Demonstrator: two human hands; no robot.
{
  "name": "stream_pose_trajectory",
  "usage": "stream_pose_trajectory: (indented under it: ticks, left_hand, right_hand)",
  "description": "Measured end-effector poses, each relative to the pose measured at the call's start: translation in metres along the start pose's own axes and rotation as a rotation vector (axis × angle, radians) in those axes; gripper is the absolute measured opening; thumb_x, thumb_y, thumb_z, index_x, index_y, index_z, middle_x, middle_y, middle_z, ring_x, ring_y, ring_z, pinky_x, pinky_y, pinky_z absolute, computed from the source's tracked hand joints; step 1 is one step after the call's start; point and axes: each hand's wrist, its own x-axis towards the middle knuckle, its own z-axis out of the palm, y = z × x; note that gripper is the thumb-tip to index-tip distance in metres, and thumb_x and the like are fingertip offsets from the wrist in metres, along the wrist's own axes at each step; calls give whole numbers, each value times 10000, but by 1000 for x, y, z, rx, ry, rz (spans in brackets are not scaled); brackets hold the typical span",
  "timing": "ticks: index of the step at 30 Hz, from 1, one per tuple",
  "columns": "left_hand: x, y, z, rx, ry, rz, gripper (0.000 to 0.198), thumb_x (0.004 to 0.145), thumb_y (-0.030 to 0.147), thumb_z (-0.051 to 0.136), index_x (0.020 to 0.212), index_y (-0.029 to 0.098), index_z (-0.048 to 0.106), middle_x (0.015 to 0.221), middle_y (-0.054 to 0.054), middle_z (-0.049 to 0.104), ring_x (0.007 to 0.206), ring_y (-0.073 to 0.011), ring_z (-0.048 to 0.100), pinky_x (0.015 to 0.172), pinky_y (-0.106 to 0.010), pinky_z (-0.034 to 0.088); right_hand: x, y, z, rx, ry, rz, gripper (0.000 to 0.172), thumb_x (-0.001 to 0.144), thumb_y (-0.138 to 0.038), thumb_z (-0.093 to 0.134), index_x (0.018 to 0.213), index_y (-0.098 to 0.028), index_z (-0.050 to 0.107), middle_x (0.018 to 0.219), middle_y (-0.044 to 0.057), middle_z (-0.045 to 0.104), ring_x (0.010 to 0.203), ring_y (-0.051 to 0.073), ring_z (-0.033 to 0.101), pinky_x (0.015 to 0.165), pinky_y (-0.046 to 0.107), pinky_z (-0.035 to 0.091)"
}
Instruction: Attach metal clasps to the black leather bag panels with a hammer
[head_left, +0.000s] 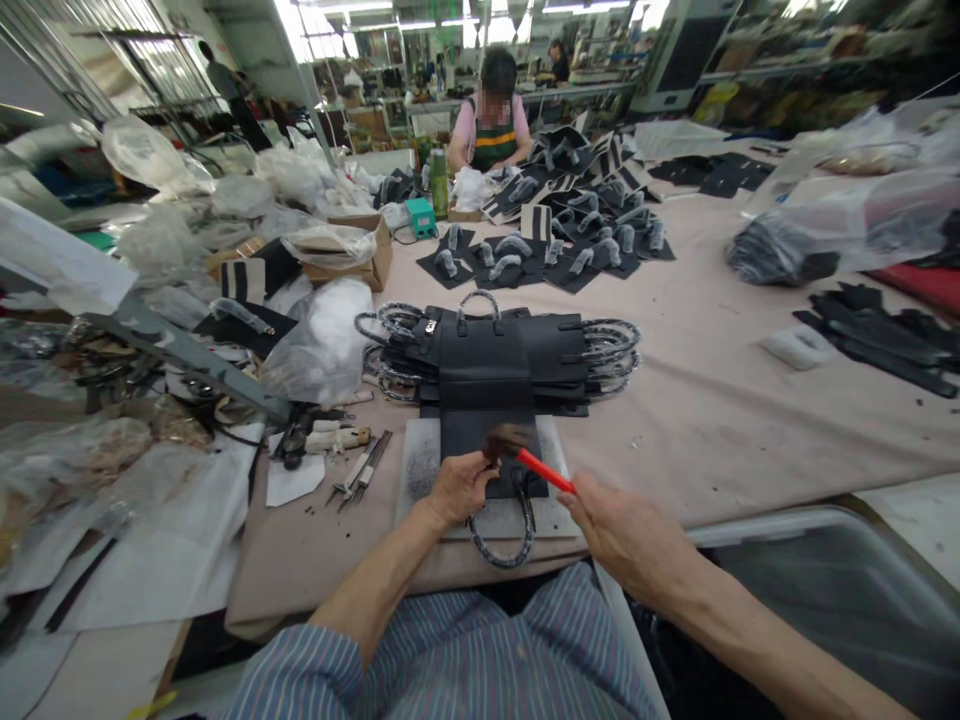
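Note:
My right hand is wrapped round the red handle of a hammer, whose head is blurred above my left fingers. With fingers pinched together, my left hand rests at the left edge of a black bag panel; whatever it grips is too hidden to make out. A wrapped looped handle hangs from the panel's near end. Beneath the panel lies a grey-white board. Just beyond, a stack of black bag pieces with wrapped handles sticks out to both sides.
Slim metal tools lie left of the board. Plastic bags and a cardboard box crowd the left side. Across the table sits a person behind more black handle pieces. A plastic bin stands at the lower right.

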Motion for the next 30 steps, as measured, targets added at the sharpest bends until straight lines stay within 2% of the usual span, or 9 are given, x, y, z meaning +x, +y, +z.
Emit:
stream_pose_trajectory:
  ticks: [2,6,8,10,12,17,18,23,30]
  left_hand:
    - [0,0,1,-8,1,6,117,910,122,583,920,184,681,878,-23,744,807,-156,708,815,-265,559]
    - [-1,-2,2,-33,1,18,114,916,126,582,911,180,682,895,-28,746,825,-156,706,837,-269,557]
    - [-1,-3,2,-29,-2,7,112,920,133,582,910,182,683,878,-25,743,809,-153,705,819,-264,558]
    - [-1,-4,3,-19,-2,0,108,923,142,585,900,188,680,853,-21,738,801,-153,707,797,-257,557]
    - [-1,-4,3,-20,2,15,105,920,137,589,893,189,676,852,-21,737,814,-156,712,797,-256,556]
    - [0,-4,3,-45,13,38,105,909,115,595,912,180,678,875,-21,739,822,-151,708,831,-258,553]
    - [-1,-4,2,-38,8,33,101,908,117,597,907,179,677,863,-20,736,811,-151,705,818,-256,551]
    - [-3,-2,0,7,-27,15,106,926,148,574,880,184,662,825,-19,714,780,-153,686,767,-250,532]
    - [-1,4,-3,-28,-13,10,129,919,150,537,907,194,657,896,-34,725,826,-159,690,819,-269,538]
  right_hand:
    - [2,-6,-8,-32,51,-39,395,1066,-441,302,787,-227,482,537,-24,498,405,138,408,476,303,178]
    - [-2,-13,-11,24,417,-59,401,1082,-458,285,811,-228,470,527,-45,449,404,131,407,473,276,263]
    - [-5,-11,-4,-24,366,-72,413,1086,-427,254,789,-230,463,509,-41,446,382,130,389,451,281,228]
    - [-6,-6,0,-98,156,-74,407,1081,-405,267,767,-231,458,495,-36,461,359,129,368,441,294,167]
    - [-5,-4,-4,-119,64,-42,381,1073,-412,304,776,-232,460,494,-38,466,360,133,369,447,298,151]
    - [-6,-11,-13,49,448,9,371,1066,-452,294,844,-222,484,560,-21,494,443,145,455,495,279,304]
    - [-7,-12,-10,44,399,13,387,1064,-444,267,833,-222,482,560,-12,497,440,149,451,492,286,294]
    - [-13,14,12,-27,-162,180,335,1022,-421,314,827,-219,497,573,11,545,470,174,467,521,307,180]
    - [-32,120,71,380,-52,483,429,957,-548,272,672,-251,392,511,-19,445,481,176,460,500,280,338]
